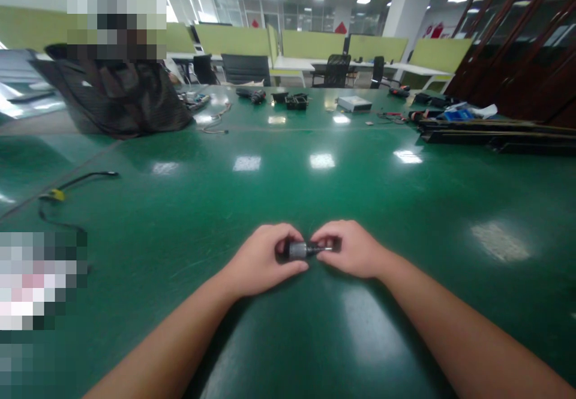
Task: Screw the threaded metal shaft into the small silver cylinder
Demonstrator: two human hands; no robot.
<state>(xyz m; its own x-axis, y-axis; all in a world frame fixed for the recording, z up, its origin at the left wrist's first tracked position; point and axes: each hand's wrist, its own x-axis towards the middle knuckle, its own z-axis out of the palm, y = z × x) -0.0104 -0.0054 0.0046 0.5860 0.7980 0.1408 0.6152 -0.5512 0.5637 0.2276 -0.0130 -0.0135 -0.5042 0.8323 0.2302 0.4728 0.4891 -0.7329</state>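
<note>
Dark cylindrical tool (297,250), near-edge side of tabletop (279,198), midway between corners. Left hand (256,262) clamped on thick end, right hand (355,250) on thin end, close together. Best kept coaxial, light pinch. No readable brand or label. Dark bag (135,102) toward far-left corner.

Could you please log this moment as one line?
left hand: around dark cylinder | right hand: at its thin end | green tabletop: beneath

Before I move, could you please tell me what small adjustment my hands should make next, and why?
I would probably steady the tool at its thick end with your left hand, since its fingers curl round that end, while your right hand is around the thin end and blur hides how firm either grip is.
</note>
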